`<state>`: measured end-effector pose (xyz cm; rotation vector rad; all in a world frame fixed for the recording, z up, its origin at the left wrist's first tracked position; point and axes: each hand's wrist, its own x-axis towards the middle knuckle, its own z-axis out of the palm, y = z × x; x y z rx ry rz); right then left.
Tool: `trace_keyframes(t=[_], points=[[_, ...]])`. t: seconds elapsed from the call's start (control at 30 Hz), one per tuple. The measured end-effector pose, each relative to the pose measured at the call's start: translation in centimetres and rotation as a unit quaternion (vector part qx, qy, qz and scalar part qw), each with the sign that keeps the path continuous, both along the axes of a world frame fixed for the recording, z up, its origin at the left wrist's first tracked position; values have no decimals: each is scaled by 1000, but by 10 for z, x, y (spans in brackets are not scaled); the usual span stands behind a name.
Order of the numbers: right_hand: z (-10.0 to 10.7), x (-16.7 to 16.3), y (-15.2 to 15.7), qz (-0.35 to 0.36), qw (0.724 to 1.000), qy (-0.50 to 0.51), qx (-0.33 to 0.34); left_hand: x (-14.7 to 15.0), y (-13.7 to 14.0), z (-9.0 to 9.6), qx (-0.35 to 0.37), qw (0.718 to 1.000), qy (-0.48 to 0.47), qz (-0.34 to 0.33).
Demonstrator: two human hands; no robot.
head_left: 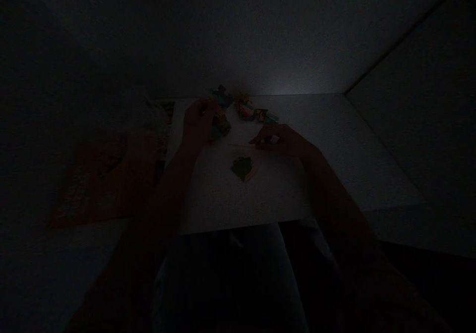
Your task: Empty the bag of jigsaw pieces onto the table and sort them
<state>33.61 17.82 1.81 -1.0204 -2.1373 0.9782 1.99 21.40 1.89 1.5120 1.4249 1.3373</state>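
Observation:
The scene is very dark. My left hand has its fingers curled at the left edge of a loose pile of colourful jigsaw puzzle pieces; what lies between the fingertips is hidden. Over the white table, my right hand is closed in a pinch, thumb and fingertips together. A faint pale line runs left from its fingertips, too dim to name. Just below that hand, apart from both hands, a small group of green puzzle pieces lies on the table.
More puzzle pieces lie at the back of the white table, near the wall. On the left are an orange printed packet and a crumpled clear plastic bag. Another wall stands at the right.

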Motion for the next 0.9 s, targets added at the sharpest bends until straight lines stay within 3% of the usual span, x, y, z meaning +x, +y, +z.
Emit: trace_keyframes(t=[0.07, 0.23, 0.37, 0.57, 0.7, 0.8, 0.9], points=[[0, 6, 1, 49, 998, -35, -13, -3, 5, -4, -5, 1000, -20, 11], [-8, 7, 3, -31, 998, -47, 11, -6, 4, -3, 8, 1000, 16, -7], [-15, -3, 3, -54, 998, -39, -7, 1, -9, 7, 6, 998, 44, -39], [-17, -18, 5, -94, 992, 76, -22, 13, -27, 17, -23, 981, 82, -176], [-18, -22, 8, -105, 985, 133, -26, 16, -30, 17, -41, 968, 96, -229], [-16, -20, 9, -113, 984, 138, -25, 12, -26, 14, -33, 974, 96, -202], [-13, -17, 7, -122, 982, 137, -41, 2, -19, 11, 9, 988, 122, -90]])
